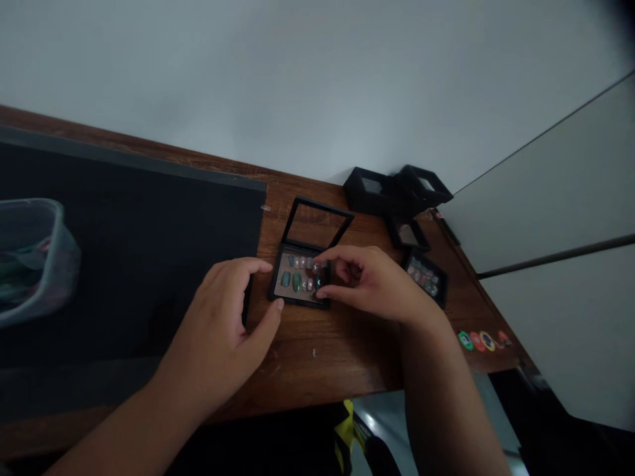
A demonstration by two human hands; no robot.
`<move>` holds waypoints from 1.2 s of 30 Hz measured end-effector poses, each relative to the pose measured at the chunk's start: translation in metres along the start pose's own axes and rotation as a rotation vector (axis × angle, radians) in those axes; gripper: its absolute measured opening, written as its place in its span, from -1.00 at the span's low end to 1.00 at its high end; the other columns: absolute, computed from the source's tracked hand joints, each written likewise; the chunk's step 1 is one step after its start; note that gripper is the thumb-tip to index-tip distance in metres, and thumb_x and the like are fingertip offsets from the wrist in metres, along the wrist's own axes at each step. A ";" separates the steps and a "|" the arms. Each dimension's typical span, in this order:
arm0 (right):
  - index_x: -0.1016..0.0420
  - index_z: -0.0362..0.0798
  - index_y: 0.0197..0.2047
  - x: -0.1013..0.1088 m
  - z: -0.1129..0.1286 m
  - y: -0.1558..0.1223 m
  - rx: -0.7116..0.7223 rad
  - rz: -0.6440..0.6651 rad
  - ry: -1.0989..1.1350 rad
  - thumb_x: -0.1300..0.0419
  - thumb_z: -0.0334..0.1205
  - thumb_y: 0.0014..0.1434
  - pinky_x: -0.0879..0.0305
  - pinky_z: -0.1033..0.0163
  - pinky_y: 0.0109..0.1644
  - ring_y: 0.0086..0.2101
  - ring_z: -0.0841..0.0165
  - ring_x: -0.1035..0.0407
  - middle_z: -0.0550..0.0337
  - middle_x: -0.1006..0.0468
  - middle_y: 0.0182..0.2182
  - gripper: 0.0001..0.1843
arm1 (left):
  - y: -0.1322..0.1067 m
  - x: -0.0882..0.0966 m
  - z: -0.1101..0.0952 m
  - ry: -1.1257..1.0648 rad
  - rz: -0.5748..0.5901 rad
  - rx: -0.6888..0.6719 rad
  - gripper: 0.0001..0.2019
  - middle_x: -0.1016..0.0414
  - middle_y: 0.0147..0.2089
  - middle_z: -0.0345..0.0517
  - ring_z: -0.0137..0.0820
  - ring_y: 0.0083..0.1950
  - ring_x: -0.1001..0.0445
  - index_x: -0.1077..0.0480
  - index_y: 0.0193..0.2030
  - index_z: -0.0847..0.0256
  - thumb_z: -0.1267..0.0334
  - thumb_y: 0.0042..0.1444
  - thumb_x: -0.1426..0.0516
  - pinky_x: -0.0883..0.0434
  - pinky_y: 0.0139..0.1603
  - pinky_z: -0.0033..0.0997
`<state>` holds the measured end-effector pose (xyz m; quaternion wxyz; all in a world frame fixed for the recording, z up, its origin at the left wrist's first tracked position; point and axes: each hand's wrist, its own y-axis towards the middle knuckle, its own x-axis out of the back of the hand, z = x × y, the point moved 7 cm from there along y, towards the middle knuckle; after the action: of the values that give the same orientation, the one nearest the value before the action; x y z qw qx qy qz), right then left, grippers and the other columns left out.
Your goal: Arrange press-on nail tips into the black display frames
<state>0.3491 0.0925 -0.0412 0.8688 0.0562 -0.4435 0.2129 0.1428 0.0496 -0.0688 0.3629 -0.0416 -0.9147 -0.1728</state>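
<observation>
A small black case (pixel 301 303) with a clear-windowed lid (pixel 317 223) stands open on the wooden table. Inside it lie two rows of press-on nails (pixel 296 282), some dark green and some pale pink and glittery. My left hand (pixel 231 311) is at the case's left side, thumb and forefinger apart and nothing between them. Over the right end of the case is my right hand (pixel 370 284). Its forefinger and thumb reach in over the end nails with a gap between them, and the other fingers are curled. I cannot tell whether those fingertips touch the nails.
A black mat (pixel 163 258) covers the table's left part, with a clear plastic tub (pixel 62 277) on it. Black boxes (pixel 370 192) stand against the wall. Another nail case (pixel 426 276) lies beyond my right wrist, near several colourful round stickers (pixel 477 341).
</observation>
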 end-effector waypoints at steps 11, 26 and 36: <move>-0.55 -0.03 -0.06 0.044 -0.006 -0.011 0.021 -0.665 0.082 -0.32 -0.02 0.23 -0.15 0.29 -0.45 -0.52 0.46 -0.18 0.29 -0.34 -0.51 -0.69 | 0.002 -0.011 -0.011 0.177 0.074 -0.101 -0.65 -0.47 0.14 0.03 -0.04 0.20 -0.38 -0.35 0.16 0.11 0.21 0.23 -0.13 -0.36 0.18 0.15; -0.47 0.09 0.23 0.024 -0.018 0.006 0.167 -0.599 0.363 -0.27 -0.06 0.29 -0.49 0.05 0.12 -0.13 0.28 -0.56 0.13 -0.64 -0.03 -0.54 | 0.007 -0.009 -0.005 0.112 0.078 -0.001 -0.63 -0.56 0.06 -0.02 -0.09 0.10 -0.46 -0.39 0.10 0.15 0.18 0.16 -0.24 -0.41 0.14 0.03; -0.69 0.08 -0.12 0.028 -0.004 0.001 0.182 -0.446 0.465 -0.39 -0.23 0.17 -0.52 0.12 0.12 -0.10 0.30 -0.61 0.20 -0.72 -0.12 -0.81 | 0.006 -0.008 -0.001 0.120 0.047 0.041 -0.60 -0.55 0.06 0.03 -0.08 0.10 -0.48 -0.34 0.08 0.19 0.16 0.14 -0.27 -0.41 0.16 0.04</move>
<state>0.3664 0.1031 -0.0220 0.9633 0.1792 -0.1895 0.0634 0.1503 0.0555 -0.0720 0.4221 -0.0453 -0.8933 -0.1477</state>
